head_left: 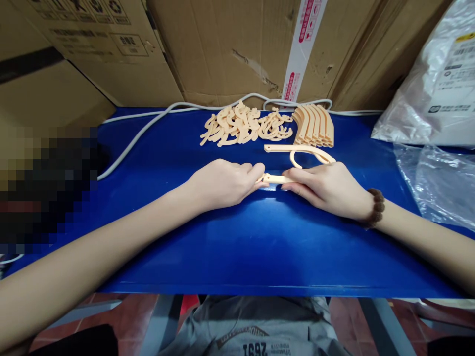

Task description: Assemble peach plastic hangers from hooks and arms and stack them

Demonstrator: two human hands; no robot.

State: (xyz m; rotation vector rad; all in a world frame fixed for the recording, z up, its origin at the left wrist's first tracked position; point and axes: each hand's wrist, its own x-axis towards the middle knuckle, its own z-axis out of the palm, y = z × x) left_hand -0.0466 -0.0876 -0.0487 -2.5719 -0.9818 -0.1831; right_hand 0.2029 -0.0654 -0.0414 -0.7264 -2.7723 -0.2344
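Table (222,247) glossy, smooth; curved pieces (315,126) matt plastic; boxes (230,49) cardboard.

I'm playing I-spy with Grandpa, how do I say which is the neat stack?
On the blue table, look along the far edge by the cardboard. Past the right hand sits the stack of pale curved pieces. They line up neatly, unlike the jumbled heap to their left.

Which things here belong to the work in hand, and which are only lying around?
Likely in the work:
held beige part, between left hand and right hand
hooked beige part beyond the right hand
loose beige pile
stacked curved parts

Likely only lying around:
white cable
cardboard boxes
white package
clear plastic
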